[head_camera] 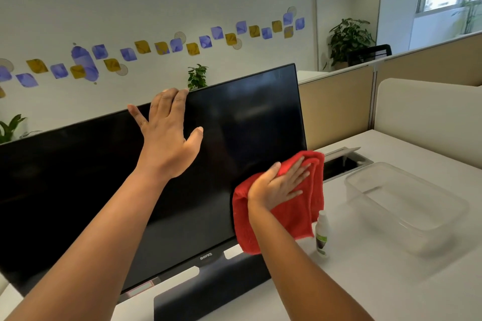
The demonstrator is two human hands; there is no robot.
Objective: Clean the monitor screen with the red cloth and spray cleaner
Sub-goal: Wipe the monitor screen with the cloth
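Note:
A wide black monitor (78, 177) stands on the white desk, its screen dark. My left hand (167, 130) rests on the monitor's top edge, fingers curled over the rim and thumb spread out over the screen. My right hand (280, 185) presses the red cloth (294, 211) flat against the lower right corner of the screen, fingers spread on the cloth. Part of the cloth hangs past the monitor's right edge. A small white spray bottle (322, 236) with a green label stands upright on the desk, just right of the cloth and partly behind it.
A clear plastic container (407, 206) sits on the white desk (378, 281) to the right of the bottle. A cable hatch (344, 161) lies open behind it. Beige partitions (336, 109) and potted plants (348, 39) stand beyond. The monitor's dark base (208, 292) extends toward me.

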